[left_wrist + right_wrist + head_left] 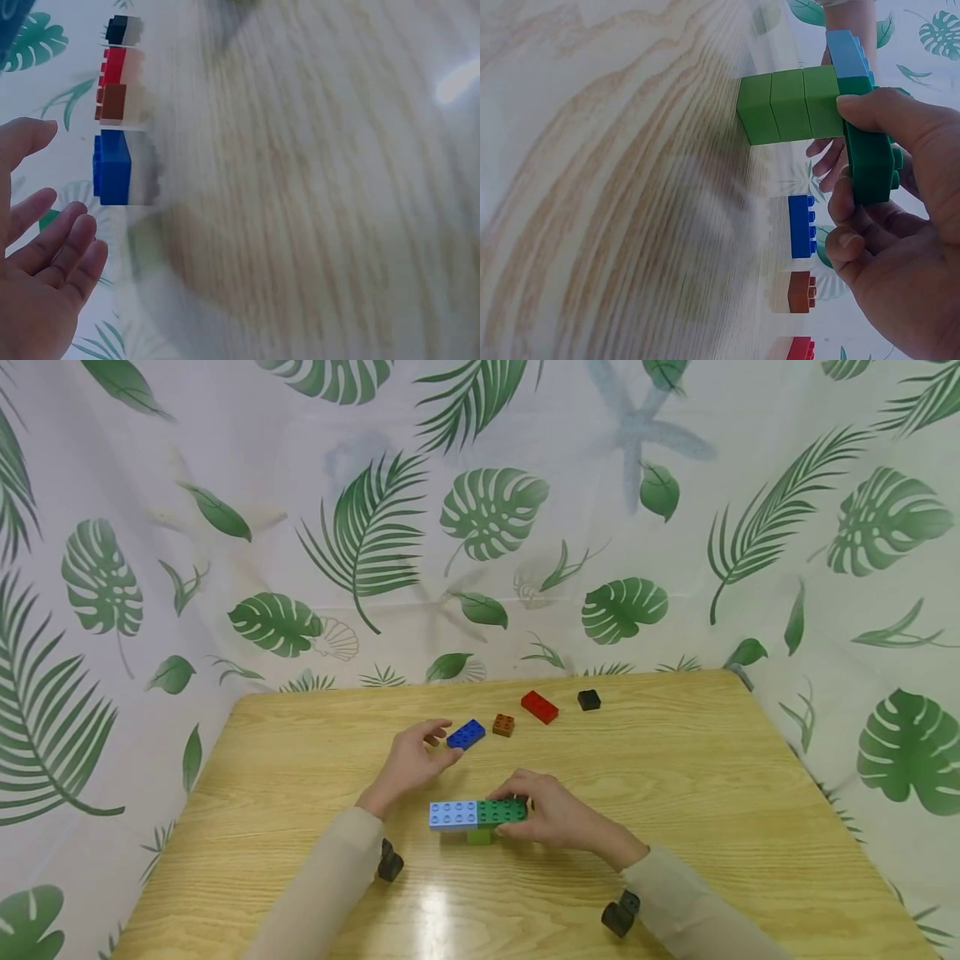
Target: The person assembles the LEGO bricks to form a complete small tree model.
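A stack of three light green toy bricks (789, 106) stands upright on the table. Across its top lie a light blue brick (453, 815) and a dark green brick (501, 812), end to end. My right hand (558, 814) grips the dark green brick between thumb and fingers, at its right end. Farther back, my left hand (411, 762) reaches beside a blue brick (466, 735), thumb and fingers spread apart. In the left wrist view a gap shows between these fingers (88, 259) and the blue brick, and the hand holds nothing.
Beyond the blue brick, a small brown brick (503, 725), a red brick (540, 707) and a black brick (588, 699) lie in a line toward the back right. A leaf-patterned cloth (480, 602) hangs behind the wooden table (675, 760).
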A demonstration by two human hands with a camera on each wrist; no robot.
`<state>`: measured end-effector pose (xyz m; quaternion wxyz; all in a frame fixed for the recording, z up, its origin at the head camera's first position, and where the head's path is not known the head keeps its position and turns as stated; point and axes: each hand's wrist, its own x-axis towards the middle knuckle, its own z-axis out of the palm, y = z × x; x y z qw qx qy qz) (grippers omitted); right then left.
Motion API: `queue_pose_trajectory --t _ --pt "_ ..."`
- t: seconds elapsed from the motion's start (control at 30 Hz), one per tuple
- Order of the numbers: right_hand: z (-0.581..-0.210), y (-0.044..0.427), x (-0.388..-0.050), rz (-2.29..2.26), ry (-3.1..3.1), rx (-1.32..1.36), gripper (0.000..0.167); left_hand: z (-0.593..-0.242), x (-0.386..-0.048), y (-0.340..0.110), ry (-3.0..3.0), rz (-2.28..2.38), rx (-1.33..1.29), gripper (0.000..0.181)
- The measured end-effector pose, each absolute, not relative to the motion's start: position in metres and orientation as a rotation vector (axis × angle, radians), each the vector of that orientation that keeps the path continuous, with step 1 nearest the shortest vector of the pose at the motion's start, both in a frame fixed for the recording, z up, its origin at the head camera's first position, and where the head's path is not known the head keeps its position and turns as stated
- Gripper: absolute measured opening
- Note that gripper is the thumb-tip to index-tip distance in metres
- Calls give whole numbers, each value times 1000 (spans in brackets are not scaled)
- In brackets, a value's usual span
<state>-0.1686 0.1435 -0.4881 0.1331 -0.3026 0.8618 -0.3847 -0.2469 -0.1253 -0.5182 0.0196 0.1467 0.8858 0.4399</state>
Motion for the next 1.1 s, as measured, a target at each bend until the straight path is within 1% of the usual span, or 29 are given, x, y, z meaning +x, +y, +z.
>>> queue_pose_trajectory --t 0.23,0.5,0.73,1.1 --pt "-488 141 -170 -1124 2497 -892 35 -528 -258 -124 2736 1346 351 57" --pt "-490 142 -171 -1126 2493 -897 36 -538 -267 -121 2750 1345 320 53" --pt "-489 143 -170 -1143 2488 -891 35 -541 -268 -119 2772 1305 316 45" --pt "-490 144 -170 -1146 2495 -902 35 -540 -268 -119 2785 1290 351 41"
